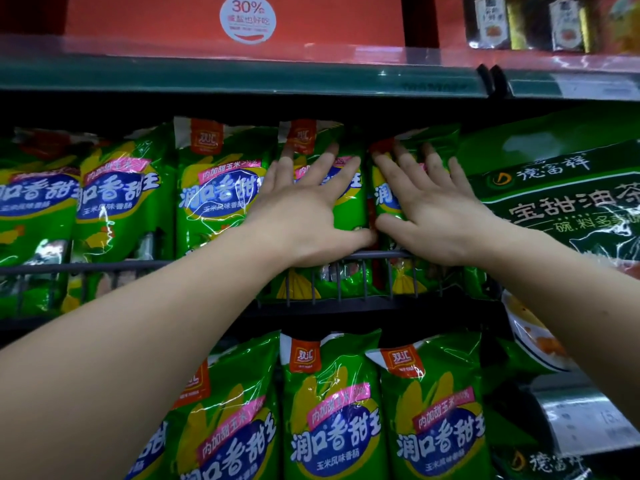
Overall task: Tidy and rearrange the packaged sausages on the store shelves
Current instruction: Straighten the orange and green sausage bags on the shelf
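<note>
Green sausage packs with corn pictures stand upright in a row on the middle shelf behind a black wire rail [104,266]. My left hand [308,206] lies flat with spread fingers on one pack [349,202] right of centre. My right hand [426,209] presses flat on the neighbouring pack [384,199] at the row's right end. Both thumbs meet near the rail between the two packs. Three more of the same packs [332,410] stand on the shelf below.
A large dark green bag [561,188] of another product leans at the right, beside my right hand. An orange box [235,22] and dark jars [526,22] stand on the top shelf. Price strips [571,420] run along the shelf edges.
</note>
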Motion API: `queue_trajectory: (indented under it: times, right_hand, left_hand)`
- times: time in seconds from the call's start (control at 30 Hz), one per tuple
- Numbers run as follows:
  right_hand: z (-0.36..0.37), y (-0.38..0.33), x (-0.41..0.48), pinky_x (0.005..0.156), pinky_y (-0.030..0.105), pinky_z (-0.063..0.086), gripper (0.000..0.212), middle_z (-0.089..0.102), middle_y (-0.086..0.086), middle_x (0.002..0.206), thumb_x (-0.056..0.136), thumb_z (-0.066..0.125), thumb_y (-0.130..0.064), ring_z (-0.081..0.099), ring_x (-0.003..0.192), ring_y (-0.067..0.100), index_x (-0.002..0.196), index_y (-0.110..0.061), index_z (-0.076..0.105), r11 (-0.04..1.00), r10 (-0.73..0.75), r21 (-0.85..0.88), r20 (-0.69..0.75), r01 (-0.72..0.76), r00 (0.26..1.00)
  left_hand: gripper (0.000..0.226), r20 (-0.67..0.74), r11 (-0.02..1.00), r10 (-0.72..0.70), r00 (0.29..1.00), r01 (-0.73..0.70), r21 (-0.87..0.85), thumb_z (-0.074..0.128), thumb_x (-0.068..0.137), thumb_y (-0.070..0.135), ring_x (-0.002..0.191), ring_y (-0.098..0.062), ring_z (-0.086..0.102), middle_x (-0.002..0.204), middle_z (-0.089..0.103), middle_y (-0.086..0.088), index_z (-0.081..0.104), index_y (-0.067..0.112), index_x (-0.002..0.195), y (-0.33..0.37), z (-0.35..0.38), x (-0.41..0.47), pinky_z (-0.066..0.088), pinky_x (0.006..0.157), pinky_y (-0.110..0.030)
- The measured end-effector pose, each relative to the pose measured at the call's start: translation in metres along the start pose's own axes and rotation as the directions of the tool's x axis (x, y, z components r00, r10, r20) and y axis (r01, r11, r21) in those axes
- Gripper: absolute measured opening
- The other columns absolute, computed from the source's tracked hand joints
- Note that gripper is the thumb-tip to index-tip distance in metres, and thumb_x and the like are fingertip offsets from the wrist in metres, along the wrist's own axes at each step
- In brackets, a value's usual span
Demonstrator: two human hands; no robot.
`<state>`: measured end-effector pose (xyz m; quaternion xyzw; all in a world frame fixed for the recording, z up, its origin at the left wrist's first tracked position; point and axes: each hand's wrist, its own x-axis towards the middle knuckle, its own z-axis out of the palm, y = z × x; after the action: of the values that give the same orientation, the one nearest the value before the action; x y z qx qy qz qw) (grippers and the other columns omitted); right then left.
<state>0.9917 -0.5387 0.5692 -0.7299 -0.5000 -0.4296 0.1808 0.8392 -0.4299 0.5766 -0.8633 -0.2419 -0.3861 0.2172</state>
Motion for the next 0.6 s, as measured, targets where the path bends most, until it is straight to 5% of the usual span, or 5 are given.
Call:
queue_trajectory:
  times: [0.3, 0.6]
  right_hand:
    - [0.004, -0.002, -0.002, 0.121, 0.052, -0.004, 0.099, -0.009, -0.003, 0.165, 0.062, 0.004, -0.071, -0.010, 0.151, 0.030, 0.155, -0.037, -0.007, 0.999, 0.038, -0.018, -0.021, -0.038, 0.999]
    - [0.005, -0.006, -0.020, 0.122, 0.051, 0.002, 0.074, 0.007, -0.001, 0.166, 0.085, 0.023, -0.053, 0.000, 0.152, 0.026, 0.156, -0.037, 0.011, 0.990, 0.075, 0.130, -0.148, -0.055, 0.986]
  left_hand:
    - [0.096, 0.039, 1.000, 0.006, 0.999, -0.007, 0.031, 0.043, 0.074, 0.087, 0.150, -0.038, -0.007, 0.164, -0.007, 0.016, -0.005, 0.055, 0.150, -0.002, -0.007, -0.001, 0.001, 0.122, -0.048]
    - [0.077, -0.102, 0.998, 0.063, 0.993, -0.065, -0.016, 0.034, 0.091, 0.070, 0.152, -0.024, -0.011, 0.165, -0.008, 0.010, 0.004, 0.040, 0.156, -0.004, 0.003, -0.030, -0.002, 0.123, -0.044]
